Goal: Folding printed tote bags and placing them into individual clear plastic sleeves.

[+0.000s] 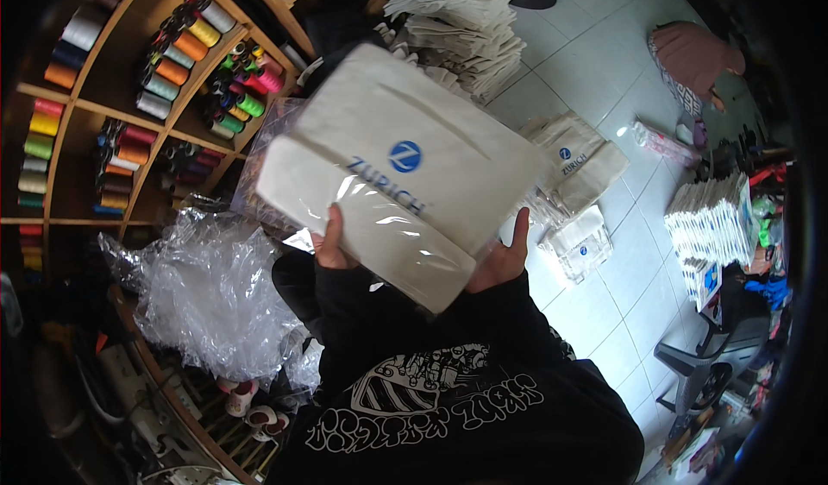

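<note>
A flat cream fabric bag (431, 114) with a round blue logo and blue lettering is tilted in front of me. Clear, shiny plastic covers at least its lower part. My left hand (335, 243) grips the near left edge, thumb on top and fingers hidden beneath. At the right edge, my right hand (503, 262) holds the same bag with its thumb raised along the side; its other fingers are mostly hidden underneath. Beyond my right hand, more cream bags (586, 153) lie on the floor, with a smaller folded packet (580, 245) nearer.
Left stand wooden shelves (65, 97) of coloured thread spools, above a heap of clear plastic bags (211, 291). A tall stack of cream bags (466, 36) rises at the back. Rightward are another stack (711, 217), a dark chair (711, 355) and a bending person (694, 58) on the tiled floor.
</note>
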Demonstrator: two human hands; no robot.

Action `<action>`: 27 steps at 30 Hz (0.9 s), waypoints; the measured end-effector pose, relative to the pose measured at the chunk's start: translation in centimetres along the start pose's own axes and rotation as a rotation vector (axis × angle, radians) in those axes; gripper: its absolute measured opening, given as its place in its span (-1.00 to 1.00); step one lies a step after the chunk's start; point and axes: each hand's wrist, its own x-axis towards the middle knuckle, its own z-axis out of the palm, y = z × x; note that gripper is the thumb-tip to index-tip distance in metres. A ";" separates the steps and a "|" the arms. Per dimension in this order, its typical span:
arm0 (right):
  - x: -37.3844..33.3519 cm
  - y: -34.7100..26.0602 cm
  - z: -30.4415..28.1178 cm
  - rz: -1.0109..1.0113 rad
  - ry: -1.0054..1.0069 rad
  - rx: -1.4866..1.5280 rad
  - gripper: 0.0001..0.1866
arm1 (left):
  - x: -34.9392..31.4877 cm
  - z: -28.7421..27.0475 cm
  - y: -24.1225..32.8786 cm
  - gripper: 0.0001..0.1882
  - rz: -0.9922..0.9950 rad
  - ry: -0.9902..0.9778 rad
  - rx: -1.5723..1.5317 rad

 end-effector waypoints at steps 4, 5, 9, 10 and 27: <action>0.2 0.7 0.3 0.144 -0.320 0.230 -0.02 | 0.2 -0.5 1.5 -0.54 0.080 -0.041 0.026; 0.3 0.9 0.0 0.140 -0.451 0.145 -0.02 | 0.1 -0.5 1.8 -0.52 0.100 -0.055 0.008; 0.3 0.4 0.5 0.187 -0.429 -0.311 0.08 | 0.5 -1.1 2.7 -0.50 0.135 -0.076 -0.040; 0.2 0.4 1.3 0.198 -0.369 -0.403 0.08 | 0.5 -1.1 2.8 -0.50 0.140 -0.071 -0.037; 0.0 0.6 2.0 0.056 -0.187 -0.620 -0.04 | 0.0 -0.2 2.8 -0.41 0.186 -0.007 -0.060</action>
